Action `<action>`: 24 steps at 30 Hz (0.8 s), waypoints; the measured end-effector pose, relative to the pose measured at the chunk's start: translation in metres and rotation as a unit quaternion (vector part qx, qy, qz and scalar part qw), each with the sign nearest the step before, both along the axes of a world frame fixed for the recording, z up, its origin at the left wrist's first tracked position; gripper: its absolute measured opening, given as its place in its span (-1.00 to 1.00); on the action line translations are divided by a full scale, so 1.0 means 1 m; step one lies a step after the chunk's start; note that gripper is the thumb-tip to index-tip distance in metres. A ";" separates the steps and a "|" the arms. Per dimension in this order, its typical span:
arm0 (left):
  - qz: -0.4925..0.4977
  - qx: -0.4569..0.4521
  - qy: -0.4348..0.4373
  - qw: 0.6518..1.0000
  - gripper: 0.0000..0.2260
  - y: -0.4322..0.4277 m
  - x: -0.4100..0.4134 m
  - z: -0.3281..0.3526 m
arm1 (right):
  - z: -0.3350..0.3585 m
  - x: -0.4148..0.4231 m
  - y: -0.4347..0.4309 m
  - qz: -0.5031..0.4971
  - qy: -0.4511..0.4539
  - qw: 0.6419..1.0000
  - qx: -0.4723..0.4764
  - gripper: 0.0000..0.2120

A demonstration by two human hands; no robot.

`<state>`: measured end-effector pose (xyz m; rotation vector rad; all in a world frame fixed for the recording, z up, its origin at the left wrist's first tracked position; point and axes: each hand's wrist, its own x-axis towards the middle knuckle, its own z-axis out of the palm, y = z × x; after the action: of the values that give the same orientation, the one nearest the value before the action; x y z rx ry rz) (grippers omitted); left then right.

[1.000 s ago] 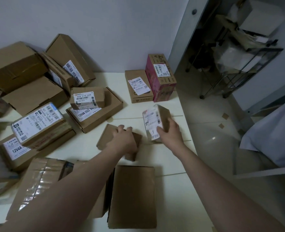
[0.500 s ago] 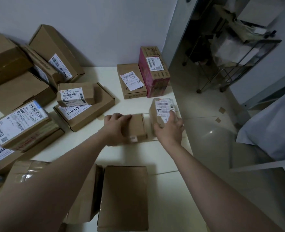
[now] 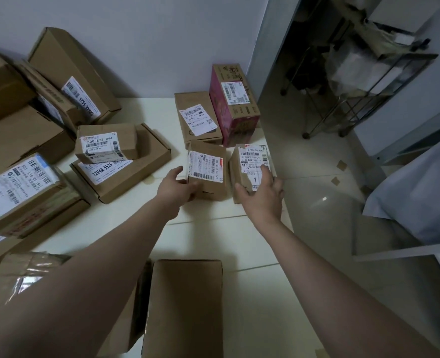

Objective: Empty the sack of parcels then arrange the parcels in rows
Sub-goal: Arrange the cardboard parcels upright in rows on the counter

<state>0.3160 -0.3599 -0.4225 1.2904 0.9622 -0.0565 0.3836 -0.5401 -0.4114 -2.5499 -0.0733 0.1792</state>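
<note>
My left hand (image 3: 175,189) grips the left side of a small brown parcel (image 3: 208,169) with its white label facing up. My right hand (image 3: 263,195) holds a second small labelled parcel (image 3: 251,161) just to its right. Both parcels rest on the pale floor directly in front of a flat brown parcel (image 3: 197,117) and a pink box (image 3: 233,104) that stand against the wall. A plain brown box (image 3: 185,306) lies near me between my forearms.
A jumble of brown parcels (image 3: 45,140) fills the left side, some stacked. The one nearest my left hand is a flat box (image 3: 141,161) with a smaller parcel on it. A metal rack (image 3: 363,81) stands in the doorway at right, and a grey-white sack (image 3: 420,192) lies at far right.
Both hands moved forward, carrying the two small parcels to the spot in front of the flat parcel and pink box. The left parcel has been turned label up.
</note>
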 end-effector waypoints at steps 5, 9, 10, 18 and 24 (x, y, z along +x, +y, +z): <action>-0.085 0.050 0.011 0.995 -0.55 -0.016 0.012 -0.006 | -0.002 0.005 0.005 -0.001 -0.008 1.000 0.028 -0.25; -0.125 0.161 0.053 0.978 -0.53 -0.025 0.015 -0.002 | 0.002 0.007 0.003 0.019 -0.009 1.000 0.004 -0.36; -0.118 0.196 0.070 0.971 -0.45 -0.022 0.014 -0.001 | 0.004 0.004 0.004 0.010 -0.037 0.999 -0.017 -0.40; 0.108 0.483 0.083 0.865 -0.48 0.043 -0.018 0.042 | 0.011 -0.022 0.072 0.200 -0.067 0.976 0.050 -0.68; -0.125 0.522 0.153 0.830 -0.16 0.145 -0.037 0.045 | 0.010 -0.026 0.131 0.296 0.076 0.951 -0.041 -0.45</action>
<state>0.2792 -0.2153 -0.3776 2.4853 1.1265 0.0807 0.3571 -0.4092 -0.4018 -2.5133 -0.7869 0.6166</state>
